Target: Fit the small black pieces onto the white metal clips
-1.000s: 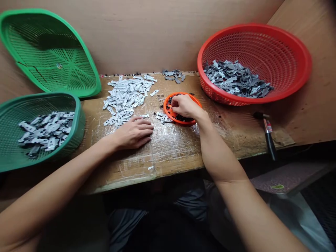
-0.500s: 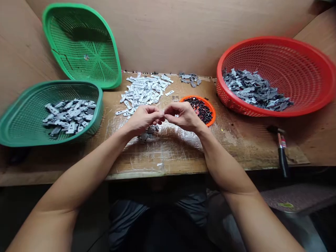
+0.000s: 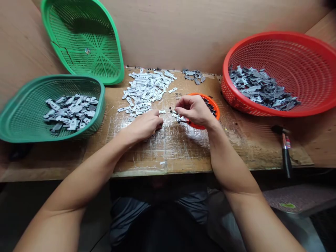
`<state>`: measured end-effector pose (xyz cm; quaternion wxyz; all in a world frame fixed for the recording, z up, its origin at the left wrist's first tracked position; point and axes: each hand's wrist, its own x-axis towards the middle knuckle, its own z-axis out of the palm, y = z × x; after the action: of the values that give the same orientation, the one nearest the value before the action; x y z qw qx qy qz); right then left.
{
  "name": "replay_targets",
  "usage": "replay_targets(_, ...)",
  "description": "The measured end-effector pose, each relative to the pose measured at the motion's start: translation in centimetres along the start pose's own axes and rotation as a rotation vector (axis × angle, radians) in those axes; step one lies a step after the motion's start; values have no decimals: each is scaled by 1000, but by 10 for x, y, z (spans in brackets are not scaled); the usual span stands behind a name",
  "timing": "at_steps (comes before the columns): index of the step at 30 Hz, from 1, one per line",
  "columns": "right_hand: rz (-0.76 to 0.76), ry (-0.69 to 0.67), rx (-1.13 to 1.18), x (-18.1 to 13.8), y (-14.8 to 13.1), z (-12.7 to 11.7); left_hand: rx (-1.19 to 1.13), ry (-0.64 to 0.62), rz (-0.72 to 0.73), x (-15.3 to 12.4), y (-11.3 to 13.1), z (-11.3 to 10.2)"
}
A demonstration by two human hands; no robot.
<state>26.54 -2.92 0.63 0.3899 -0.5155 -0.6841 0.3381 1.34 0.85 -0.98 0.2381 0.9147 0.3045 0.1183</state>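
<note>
My left hand (image 3: 145, 124) rests on the taped cardboard table top (image 3: 183, 150) with its fingers curled under, at the near edge of a spread of light grey flat metal pieces (image 3: 145, 91). What it holds, if anything, is hidden. My right hand (image 3: 195, 109) hovers in a pinch over the left rim of a small orange dish (image 3: 214, 108) of tiny black bits (image 3: 210, 104). A few grey pieces (image 3: 177, 117) lie just under its fingertips. What is in the pinch is too small to name.
A red basket (image 3: 275, 35) of dark grey parts (image 3: 262, 89) sits at the right. A green basket (image 3: 15, 131) with grey parts (image 3: 70, 110) is at the left; another green basket (image 3: 84, 38) leans on the wall. A hammer-like tool (image 3: 286, 155) lies right.
Half a second ago both hands met in the air, pinching together. Now the left hand has dropped to the table and the right has moved back to the orange dish.
</note>
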Motion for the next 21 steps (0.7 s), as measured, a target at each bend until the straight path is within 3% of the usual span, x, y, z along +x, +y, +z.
replay_targets(3, 49, -83, 77, -3, -4, -1, -172, 69, -84, 6, -7, -3)
replay_targets(7, 105, -262, 230, -4, -11, 8, -727, 266, -338, 8, -14, -14)
replay_targets(11, 159, -351, 266, -3, -12, 20, -1104, 343, -482, 6, -5, -11)
replay_targets(21, 150, -333, 121, 2, -9, 25, -1227, 209, -545, 4, 11, 7)
